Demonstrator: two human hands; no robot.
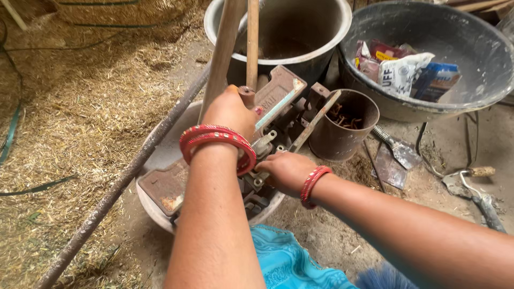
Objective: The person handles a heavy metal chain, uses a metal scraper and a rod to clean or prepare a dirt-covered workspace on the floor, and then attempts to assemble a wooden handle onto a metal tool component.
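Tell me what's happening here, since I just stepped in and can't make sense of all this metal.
A person crouches over a shallow metal basin on the dirt floor, working on rusty iron parts piled in it. The left hand grips a small upright handle, while the right hand presses on parts lower down. A rusty can of nails stands beside them, with trowels nearby.
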